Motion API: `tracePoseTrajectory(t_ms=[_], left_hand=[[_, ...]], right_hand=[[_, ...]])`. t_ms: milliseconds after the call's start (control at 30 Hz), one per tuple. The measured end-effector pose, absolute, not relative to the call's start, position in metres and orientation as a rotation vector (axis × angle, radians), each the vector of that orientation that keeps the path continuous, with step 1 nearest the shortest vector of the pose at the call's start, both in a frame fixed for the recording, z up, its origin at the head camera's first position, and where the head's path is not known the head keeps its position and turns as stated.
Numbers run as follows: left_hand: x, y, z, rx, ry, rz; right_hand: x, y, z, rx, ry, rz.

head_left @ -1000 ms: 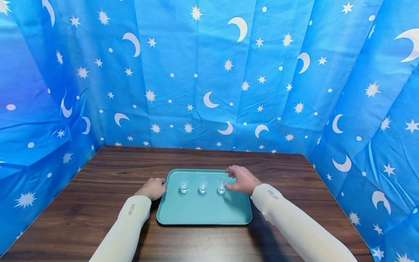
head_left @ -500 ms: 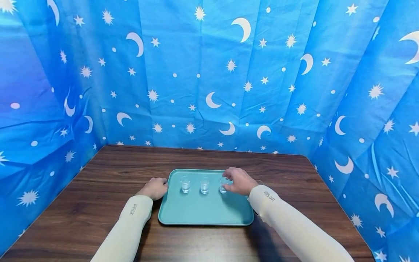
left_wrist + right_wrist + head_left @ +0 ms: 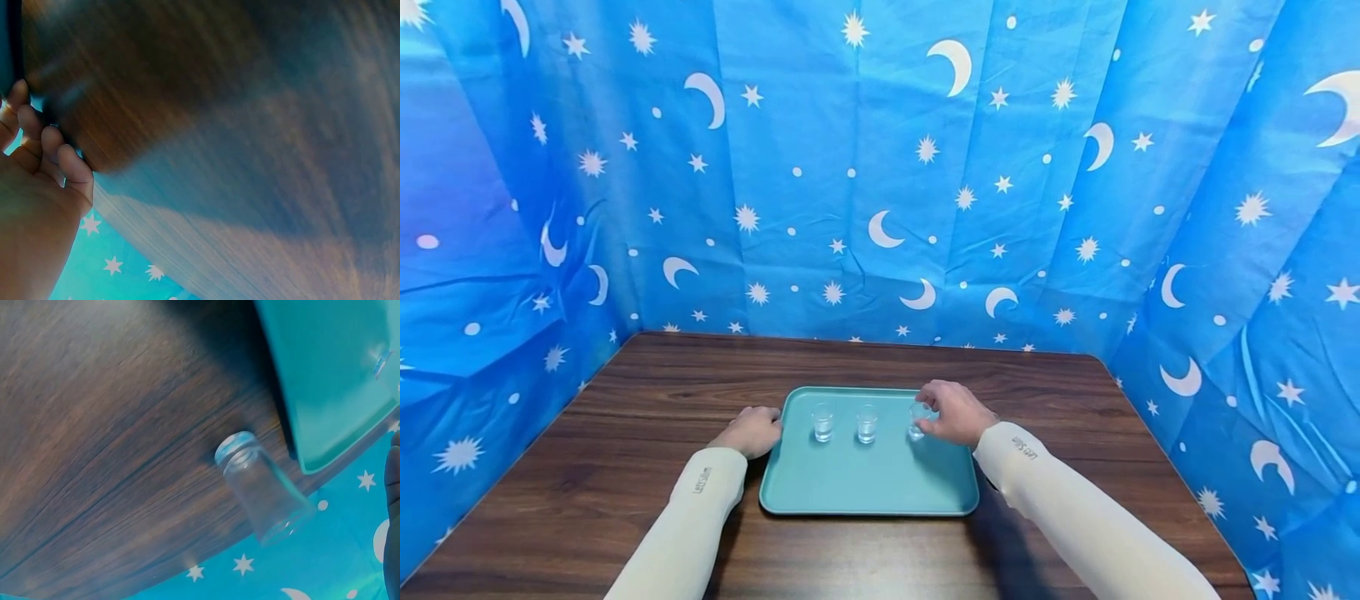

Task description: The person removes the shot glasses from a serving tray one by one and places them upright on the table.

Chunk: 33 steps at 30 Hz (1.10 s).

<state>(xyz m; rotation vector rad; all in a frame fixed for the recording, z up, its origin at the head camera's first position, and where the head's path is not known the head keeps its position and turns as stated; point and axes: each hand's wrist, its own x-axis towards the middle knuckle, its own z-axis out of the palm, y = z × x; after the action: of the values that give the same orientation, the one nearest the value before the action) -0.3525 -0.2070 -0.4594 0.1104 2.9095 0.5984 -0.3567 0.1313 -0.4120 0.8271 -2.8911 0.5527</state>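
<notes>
A green tray [image 3: 865,482] lies on the table with a row of small clear shot glasses along its far part. My right hand [image 3: 958,413], reaching over the tray's right side, pinches the rightmost shot glass [image 3: 917,431] between thumb and fingers. The middle shot glass [image 3: 867,428] and the left shot glass [image 3: 823,427] stand upright apart from it. At the tray's left edge, my left hand [image 3: 752,432] grips the rim. In the left wrist view its bent fingers [image 3: 74,165] meet the tray's dark side [image 3: 11,50].
Another shot glass [image 3: 259,487] stands on the wooden table just right of the tray in the right wrist view; in the head view the right hand and wrist mostly hide it. Blue curtains [image 3: 820,167] with moons and stars enclose the table's back and sides.
The right hand has closed round the rightmost shot glass and shifted it a little to the right, widening the gap to the middle one. The left hand stays at the tray's edge.
</notes>
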Motion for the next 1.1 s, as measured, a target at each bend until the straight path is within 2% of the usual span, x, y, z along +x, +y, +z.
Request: tracePoseTrajectory(t_ms=[1100], left_hand=[[-0.351,-0.205,-0.458,0.142,2.924,0.594]], right_hand=[[-0.358,0.205,-0.376,0.571,-2.818,0.609]])
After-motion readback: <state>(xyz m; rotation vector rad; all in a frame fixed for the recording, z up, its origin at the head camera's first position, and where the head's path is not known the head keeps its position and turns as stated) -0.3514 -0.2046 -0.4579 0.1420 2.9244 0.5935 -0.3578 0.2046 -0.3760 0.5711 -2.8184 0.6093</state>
